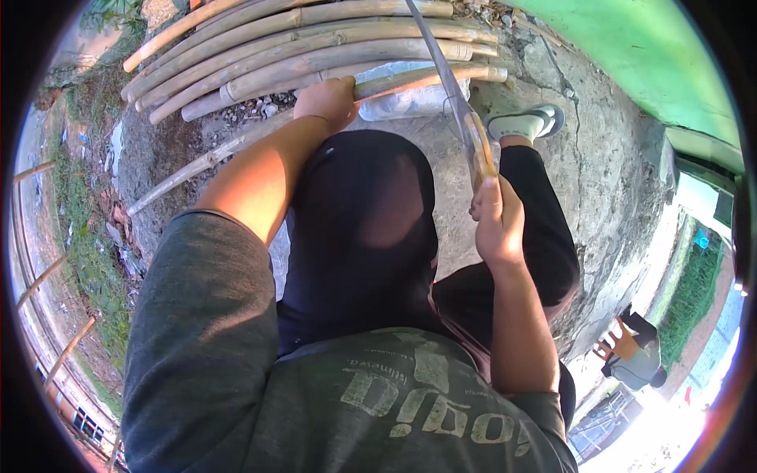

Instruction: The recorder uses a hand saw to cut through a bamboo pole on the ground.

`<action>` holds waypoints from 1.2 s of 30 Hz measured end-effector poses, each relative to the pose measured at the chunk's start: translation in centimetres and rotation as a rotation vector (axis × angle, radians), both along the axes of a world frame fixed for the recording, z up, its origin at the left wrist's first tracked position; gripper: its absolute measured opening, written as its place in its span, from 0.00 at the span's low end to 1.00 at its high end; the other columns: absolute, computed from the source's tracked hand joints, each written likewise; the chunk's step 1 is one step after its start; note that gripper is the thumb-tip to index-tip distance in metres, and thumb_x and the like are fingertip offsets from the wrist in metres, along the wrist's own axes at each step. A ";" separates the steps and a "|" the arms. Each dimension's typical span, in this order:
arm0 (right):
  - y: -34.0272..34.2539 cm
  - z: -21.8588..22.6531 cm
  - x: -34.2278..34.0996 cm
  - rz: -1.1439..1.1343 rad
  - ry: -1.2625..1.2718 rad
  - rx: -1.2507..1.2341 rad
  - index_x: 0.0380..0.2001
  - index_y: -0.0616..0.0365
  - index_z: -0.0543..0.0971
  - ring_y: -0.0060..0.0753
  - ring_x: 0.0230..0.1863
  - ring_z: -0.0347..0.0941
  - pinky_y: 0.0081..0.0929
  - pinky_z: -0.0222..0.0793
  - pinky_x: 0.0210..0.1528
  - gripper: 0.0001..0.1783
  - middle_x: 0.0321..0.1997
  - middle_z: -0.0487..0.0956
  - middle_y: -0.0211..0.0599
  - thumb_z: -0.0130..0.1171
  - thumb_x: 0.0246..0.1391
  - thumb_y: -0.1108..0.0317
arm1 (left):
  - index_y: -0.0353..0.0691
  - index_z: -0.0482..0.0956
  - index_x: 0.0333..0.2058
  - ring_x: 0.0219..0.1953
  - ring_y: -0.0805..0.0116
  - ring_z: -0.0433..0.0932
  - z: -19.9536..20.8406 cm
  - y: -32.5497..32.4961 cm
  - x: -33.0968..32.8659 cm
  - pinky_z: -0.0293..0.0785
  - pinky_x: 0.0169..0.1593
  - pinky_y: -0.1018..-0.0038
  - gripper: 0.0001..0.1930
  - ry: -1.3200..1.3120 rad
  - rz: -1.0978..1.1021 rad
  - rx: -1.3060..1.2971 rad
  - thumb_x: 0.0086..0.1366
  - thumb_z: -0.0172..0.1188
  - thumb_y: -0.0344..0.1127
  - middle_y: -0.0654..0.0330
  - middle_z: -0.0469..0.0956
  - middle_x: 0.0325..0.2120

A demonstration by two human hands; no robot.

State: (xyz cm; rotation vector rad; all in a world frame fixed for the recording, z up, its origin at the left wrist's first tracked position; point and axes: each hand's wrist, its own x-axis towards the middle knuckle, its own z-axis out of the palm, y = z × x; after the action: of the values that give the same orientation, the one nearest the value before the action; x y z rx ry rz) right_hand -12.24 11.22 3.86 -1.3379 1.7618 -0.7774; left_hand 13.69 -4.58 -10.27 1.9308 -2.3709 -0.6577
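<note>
My right hand (498,222) is closed round the yellowish wooden handle of a handsaw (446,69). Its long grey blade points away from me and crosses above a bamboo pole (185,171) near that pole's right end. My left hand (326,102) grips the same pole, left of the blade, just beyond my bent knee. A whitish block (412,102) lies under the pole near the blade. Whether the saw's teeth touch the bamboo, I cannot tell.
Several more bamboo poles (315,61) lie side by side beyond my left hand. My sandalled foot (524,124) rests on cracked concrete (623,205) to the right. A green wall (639,59) stands at the far right. Another person (633,356) is farther off at the lower right.
</note>
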 end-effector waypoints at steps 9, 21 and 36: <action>6.3 0.0 -0.2 0.175 0.225 -0.213 0.31 0.69 0.73 0.37 0.15 0.64 0.34 0.61 0.21 0.17 0.16 0.68 0.42 0.48 0.67 0.63 | 0.44 0.81 0.41 0.42 0.49 0.83 0.2 0.0 0.3 0.80 0.46 0.55 0.14 -0.021 0.047 -0.029 0.63 0.58 0.45 0.52 0.83 0.39; 9.4 0.2 -0.4 0.119 0.051 -0.033 0.40 0.74 0.77 0.36 0.18 0.70 0.29 0.65 0.25 0.19 0.19 0.73 0.43 0.46 0.68 0.64 | 0.45 0.80 0.41 0.41 0.48 0.83 0.3 -0.1 0.7 0.79 0.46 0.54 0.13 -0.027 0.055 -0.006 0.62 0.58 0.45 0.51 0.83 0.37; 6.4 1.3 0.7 0.042 0.041 -0.015 0.27 0.66 0.72 0.30 0.16 0.65 0.31 0.59 0.20 0.20 0.16 0.69 0.41 0.48 0.68 0.60 | 0.44 0.80 0.40 0.39 0.45 0.82 -0.6 -0.2 1.0 0.78 0.45 0.53 0.13 0.016 0.041 -0.060 0.61 0.60 0.44 0.49 0.83 0.35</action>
State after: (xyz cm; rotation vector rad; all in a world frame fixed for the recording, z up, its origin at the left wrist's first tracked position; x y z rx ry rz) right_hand -11.55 17.59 5.16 -1.4056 1.7576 -0.7468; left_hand 14.65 -4.75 -10.85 1.9361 -2.3074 -0.5909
